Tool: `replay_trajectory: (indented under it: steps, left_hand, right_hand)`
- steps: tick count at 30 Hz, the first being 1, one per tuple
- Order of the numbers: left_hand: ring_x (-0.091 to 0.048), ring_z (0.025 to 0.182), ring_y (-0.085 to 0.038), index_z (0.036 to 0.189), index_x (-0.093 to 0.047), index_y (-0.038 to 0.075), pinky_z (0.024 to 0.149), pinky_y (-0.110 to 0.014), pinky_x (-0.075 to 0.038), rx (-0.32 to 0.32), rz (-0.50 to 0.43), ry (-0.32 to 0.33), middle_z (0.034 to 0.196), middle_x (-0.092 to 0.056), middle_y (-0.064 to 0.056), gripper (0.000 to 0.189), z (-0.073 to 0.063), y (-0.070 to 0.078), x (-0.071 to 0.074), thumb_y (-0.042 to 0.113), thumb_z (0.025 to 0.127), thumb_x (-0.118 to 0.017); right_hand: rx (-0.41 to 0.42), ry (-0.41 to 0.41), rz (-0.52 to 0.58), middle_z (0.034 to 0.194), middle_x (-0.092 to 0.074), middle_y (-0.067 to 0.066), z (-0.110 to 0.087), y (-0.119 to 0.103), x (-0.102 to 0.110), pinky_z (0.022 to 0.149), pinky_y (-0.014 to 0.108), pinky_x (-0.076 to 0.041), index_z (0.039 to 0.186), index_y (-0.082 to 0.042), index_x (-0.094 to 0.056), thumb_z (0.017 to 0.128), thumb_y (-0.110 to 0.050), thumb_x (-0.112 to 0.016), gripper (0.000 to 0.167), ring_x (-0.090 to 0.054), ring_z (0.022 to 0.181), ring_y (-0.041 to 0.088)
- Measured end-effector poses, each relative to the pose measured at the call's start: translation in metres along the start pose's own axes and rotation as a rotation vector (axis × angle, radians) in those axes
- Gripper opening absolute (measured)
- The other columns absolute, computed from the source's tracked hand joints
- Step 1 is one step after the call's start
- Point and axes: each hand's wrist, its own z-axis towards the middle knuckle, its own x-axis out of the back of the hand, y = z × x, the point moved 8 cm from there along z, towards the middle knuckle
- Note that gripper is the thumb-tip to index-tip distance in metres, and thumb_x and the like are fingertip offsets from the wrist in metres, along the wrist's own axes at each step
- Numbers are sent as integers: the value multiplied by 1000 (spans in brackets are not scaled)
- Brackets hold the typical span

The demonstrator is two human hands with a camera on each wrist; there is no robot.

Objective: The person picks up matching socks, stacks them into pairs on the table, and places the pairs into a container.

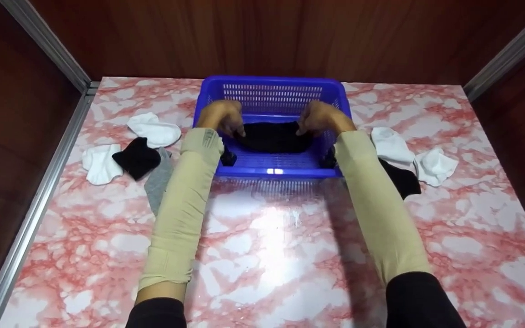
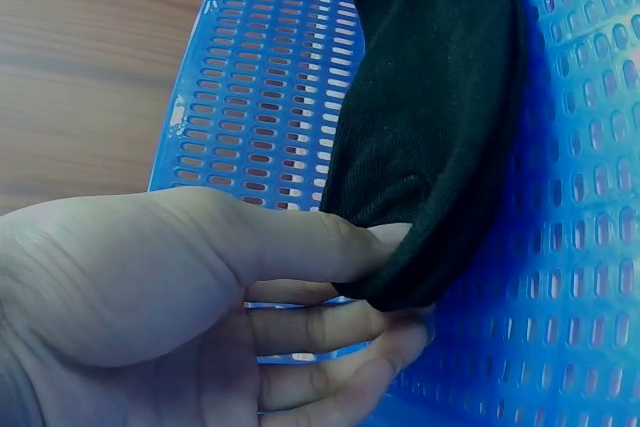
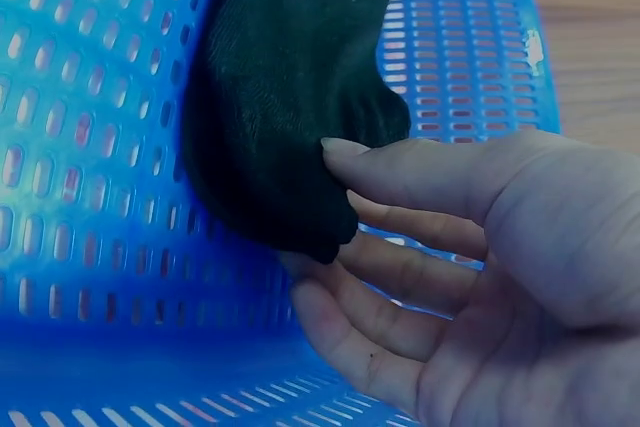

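A black sock [image 1: 274,137] is stretched between both hands inside the blue plastic basket [image 1: 278,172]. My left hand [image 1: 224,116] pinches one end of it, thumb on top and fingers beneath, as the left wrist view shows at the sock's [image 2: 430,127] lower end. The other end is pinched by my right hand [image 1: 319,117]; in the right wrist view the thumb presses on the dark fabric [image 3: 290,97] with the fingers behind it. Slotted basket walls surround the sock, and the basket floor shows below it.
Left of the basket lie white socks [image 1: 154,130], a black sock [image 1: 136,158] and a grey sock [image 1: 159,177] partly behind my sleeve. On the right are white socks [image 1: 392,145] and a black one [image 1: 400,178]. Brown panels [image 1: 271,36] border the marbled tabletop [image 1: 253,255].
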Motion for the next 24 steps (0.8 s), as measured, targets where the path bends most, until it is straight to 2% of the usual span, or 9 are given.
replay_trajectory:
  steps: [3, 5, 9, 11, 14, 18, 22, 24]
  left_hand:
    - [-64, 69, -6, 120, -54, 7, 60, -15, -53, 10, 21, -15, 98, -62, -2, 33, 1, 3, -1, 28, 100, -70]
    - [-65, 73, -7, 118, -56, 7, 63, -16, -55, 14, 23, -20, 103, -62, -3, 31, 2, 3, -2, 29, 101, -70]
    - [-65, 67, -5, 108, -55, 10, 62, -16, -55, 20, 27, 3, 92, -64, 1, 28, 3, 2, 0, 31, 99, -71]
    - [-65, 62, -4, 108, -55, 10, 61, -16, -55, 26, 42, 24, 86, -65, 2, 30, 2, 1, 2, 32, 98, -73]
    - [-65, 61, -3, 118, -53, 9, 62, -16, -56, 34, 59, 35, 91, -65, 2, 38, 2, 2, 4, 35, 98, -73]
    - [-64, 62, -2, 134, -48, 6, 61, -15, -55, 42, 55, 31, 100, -62, 0, 53, 2, 2, 4, 36, 98, -73]
    - [-64, 62, -2, 138, -47, 6, 60, -15, -54, 51, 38, 34, 97, -62, 0, 57, 2, 1, 3, 36, 98, -74]
    - [-65, 66, -4, 138, -46, 7, 64, -16, -56, 53, 17, 36, 98, -61, 0, 58, 2, 0, 3, 37, 97, -74]
  right_hand:
    - [-8, 6, -8, 74, -61, -8, -2, 1, 1, 69, 25, -59, 86, -5, -70, 94, -16, -79, 16, -60, 74, 10]
    - [-16, 5, -21, 75, -63, -8, -2, 2, 1, 69, 24, -59, 88, -5, -71, 94, -17, -79, 15, -62, 74, 10]
    - [-27, 24, -66, 82, -65, -5, -1, 2, 2, 68, 23, -57, 96, -3, -74, 93, -19, -80, 17, -62, 76, 10]
    - [-28, 30, -87, 88, -66, -2, -1, 1, 2, 68, 22, -55, 101, -2, -74, 92, -20, -80, 20, -61, 78, 11]
    - [-33, 35, -98, 92, -66, 0, -1, 2, 3, 66, 21, -54, 105, -1, -74, 92, -20, -81, 24, -60, 79, 12]
    - [-53, 37, -109, 88, -63, -1, -1, 4, 4, 64, 21, -52, 102, -3, -72, 91, -21, -81, 23, -60, 76, 12]
    - [-69, 33, -114, 89, -64, -1, -1, 4, 3, 64, 22, -53, 105, -2, -71, 91, -23, -81, 27, -63, 74, 12]
    - [-68, 34, -115, 92, -65, 0, -1, 3, 3, 64, 22, -54, 108, -1, -72, 90, -23, -82, 30, -64, 75, 13]
